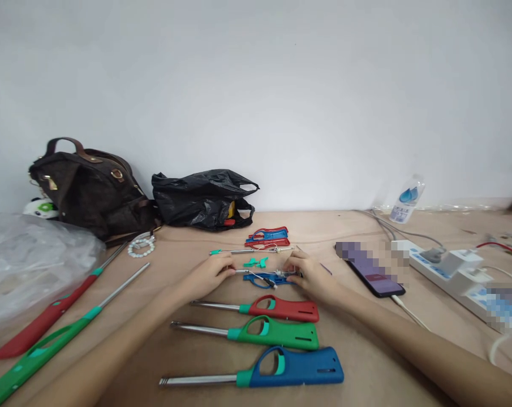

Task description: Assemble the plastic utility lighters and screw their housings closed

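Observation:
My left hand (211,272) and my right hand (307,273) rest on the table, both pinching the ends of a partly built blue lighter (264,277) with a metal tube and wires on its open blue shell. Small teal parts (256,262) lie just behind it. Behind those lie a thin metal rod (249,251) and a stack of red and blue handle shells (268,237). In front of my hands lie three finished long lighters: red (281,308), green (272,332) and blue (289,368).
Two more long lighters, red (39,322) and green (47,350), lie at the left beside a clear plastic bag (26,254). A brown handbag (90,189) and black plastic bag (205,198) stand at the back. A phone (374,271), power strip (451,271) and bottle (406,200) sit right.

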A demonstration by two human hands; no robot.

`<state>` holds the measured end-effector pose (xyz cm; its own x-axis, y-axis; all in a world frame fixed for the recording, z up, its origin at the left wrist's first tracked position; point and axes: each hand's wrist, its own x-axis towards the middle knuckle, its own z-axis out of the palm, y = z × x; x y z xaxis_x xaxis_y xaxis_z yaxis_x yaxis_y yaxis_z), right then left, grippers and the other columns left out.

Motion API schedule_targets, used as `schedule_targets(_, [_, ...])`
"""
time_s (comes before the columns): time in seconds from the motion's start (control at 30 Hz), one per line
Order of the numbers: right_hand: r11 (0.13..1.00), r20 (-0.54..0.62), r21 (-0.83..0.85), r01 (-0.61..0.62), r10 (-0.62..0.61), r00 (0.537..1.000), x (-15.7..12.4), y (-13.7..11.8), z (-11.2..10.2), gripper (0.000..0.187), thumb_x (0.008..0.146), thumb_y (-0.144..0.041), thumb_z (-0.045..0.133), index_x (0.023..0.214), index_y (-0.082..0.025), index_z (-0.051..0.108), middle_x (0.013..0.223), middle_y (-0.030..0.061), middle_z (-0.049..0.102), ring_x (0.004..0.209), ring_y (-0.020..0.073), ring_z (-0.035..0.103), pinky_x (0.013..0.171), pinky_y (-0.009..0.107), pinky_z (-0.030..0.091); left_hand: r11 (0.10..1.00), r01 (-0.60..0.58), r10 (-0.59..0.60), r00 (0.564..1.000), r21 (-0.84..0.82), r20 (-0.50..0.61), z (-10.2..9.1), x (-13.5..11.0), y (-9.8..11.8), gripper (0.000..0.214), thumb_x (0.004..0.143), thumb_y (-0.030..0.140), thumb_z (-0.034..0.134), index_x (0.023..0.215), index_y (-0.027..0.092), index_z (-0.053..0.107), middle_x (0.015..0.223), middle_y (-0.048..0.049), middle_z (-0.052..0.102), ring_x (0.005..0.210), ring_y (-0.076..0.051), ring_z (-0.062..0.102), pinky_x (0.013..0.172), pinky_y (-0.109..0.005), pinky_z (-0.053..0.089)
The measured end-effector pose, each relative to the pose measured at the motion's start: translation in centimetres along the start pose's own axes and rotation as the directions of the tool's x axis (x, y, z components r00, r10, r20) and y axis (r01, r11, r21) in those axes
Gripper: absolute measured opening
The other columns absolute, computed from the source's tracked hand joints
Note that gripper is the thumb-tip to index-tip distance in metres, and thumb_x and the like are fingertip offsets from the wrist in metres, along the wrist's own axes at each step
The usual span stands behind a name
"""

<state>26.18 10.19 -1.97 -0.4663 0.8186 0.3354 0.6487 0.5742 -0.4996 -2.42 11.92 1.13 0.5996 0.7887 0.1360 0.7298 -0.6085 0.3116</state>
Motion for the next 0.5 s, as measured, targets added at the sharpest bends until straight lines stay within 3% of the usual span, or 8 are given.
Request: schedule_targets(0.5, [0.999, 0.084, 0.024, 0.023, -0.025, 0.996, 0.17, 0.52, -0.35, 0.024, 0.071, 0.0, 0.055, 0.085, -0.018, 0.06, 0.093, 0.0057, 0.057, 0.093, 0.0205, 0.054, 0.079, 0.032, 0.046, 0.999, -0.025, 0.025, 1.0, -0.029, -0.007, 0.3, -0.07, -0.09, 0.015, 0.087, 0.019, 0.047, 0.078, 0.018, 0.059, 0.087, -0.0038, 0.063, 0.085, -0.021, 0.058, 0.076, -0.029, 0.043])
